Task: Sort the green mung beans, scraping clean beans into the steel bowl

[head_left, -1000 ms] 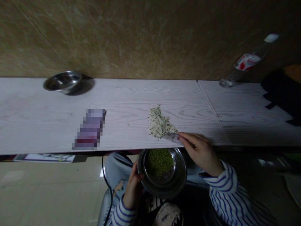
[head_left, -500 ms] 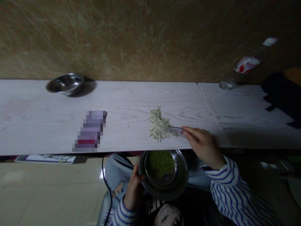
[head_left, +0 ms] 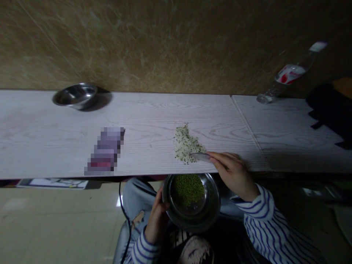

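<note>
My left hand [head_left: 158, 216] grips the left rim of a steel bowl [head_left: 211, 209], held at the table's front edge above my lap. Green mung beans [head_left: 189, 189] cover part of its bottom. In my right hand [head_left: 232, 171], pinched between thumb and fingers, is a thin, see-through plastic piece [head_left: 200, 156]; its exact kind is unclear. Its far end touches the lower right side of a flat heap of white grains [head_left: 184, 145], which look like rice, with green beans mixed through.
A second steel bowl [head_left: 75, 96] stands at the back left near the wall. A pixelated flat object [head_left: 106, 150] lies left of the heap. At the back right are a clear labelled bottle [head_left: 288, 74] and a dark item [head_left: 330, 113]. A cable [head_left: 123, 211] hangs below the table edge.
My right hand has shifted slightly left and toward me, and the plastic piece has moved with it along the heap's lower right edge. My left hand keeps its grip on the bowl.
</note>
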Action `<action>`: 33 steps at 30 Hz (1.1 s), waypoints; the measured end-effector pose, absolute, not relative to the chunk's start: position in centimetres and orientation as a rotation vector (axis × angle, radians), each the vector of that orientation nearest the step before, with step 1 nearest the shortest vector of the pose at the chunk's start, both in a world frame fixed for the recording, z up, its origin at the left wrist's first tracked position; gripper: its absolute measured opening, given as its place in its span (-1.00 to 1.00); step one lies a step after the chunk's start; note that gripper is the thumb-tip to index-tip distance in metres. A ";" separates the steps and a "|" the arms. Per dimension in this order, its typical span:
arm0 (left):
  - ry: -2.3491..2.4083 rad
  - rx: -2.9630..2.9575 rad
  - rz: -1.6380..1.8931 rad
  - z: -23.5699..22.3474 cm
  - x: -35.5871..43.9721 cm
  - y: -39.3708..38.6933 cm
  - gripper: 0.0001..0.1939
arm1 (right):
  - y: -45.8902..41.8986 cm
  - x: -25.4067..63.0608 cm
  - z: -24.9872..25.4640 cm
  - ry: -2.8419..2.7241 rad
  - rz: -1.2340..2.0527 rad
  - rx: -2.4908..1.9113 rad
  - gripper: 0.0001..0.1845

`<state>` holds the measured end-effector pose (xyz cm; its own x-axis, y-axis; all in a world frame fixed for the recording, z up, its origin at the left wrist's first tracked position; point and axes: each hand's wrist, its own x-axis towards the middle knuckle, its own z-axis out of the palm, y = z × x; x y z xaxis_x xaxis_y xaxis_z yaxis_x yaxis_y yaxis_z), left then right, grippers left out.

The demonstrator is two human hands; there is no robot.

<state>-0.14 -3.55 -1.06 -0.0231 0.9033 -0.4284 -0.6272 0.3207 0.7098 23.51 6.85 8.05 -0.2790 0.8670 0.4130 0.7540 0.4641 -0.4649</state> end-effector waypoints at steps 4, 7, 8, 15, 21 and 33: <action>0.966 0.334 1.238 -0.9 -0.2 -3.8 -0.45 | 6.0 24.0 8.2 -2.096 0.254 -1.331 -0.75; 0.966 0.336 1.233 -1.3 -0.2 -3.9 -0.45 | 5.7 24.4 8.1 -2.076 0.230 -1.331 -0.76; 0.976 0.346 1.240 -1.5 -0.3 -3.9 -0.44 | 5.7 24.6 8.1 -2.070 0.215 -1.327 -0.76; 0.991 0.357 1.264 -3.3 -0.4 -4.0 -0.51 | 5.1 25.3 8.1 -2.080 0.141 -1.297 -0.77; 0.999 0.384 1.251 -2.7 -0.2 -4.0 -0.46 | 4.4 25.9 8.3 -2.053 0.079 -1.318 -0.79; 1.035 0.360 1.245 -2.3 -0.1 -3.8 -0.48 | 3.4 24.7 7.9 -2.093 0.172 -1.311 -0.78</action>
<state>-0.09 -3.80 -2.26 -0.0366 0.8950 -0.4446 -0.6001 0.3361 0.7259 24.74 3.35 7.89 -0.2855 0.8425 0.4569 0.7567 0.4907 -0.4320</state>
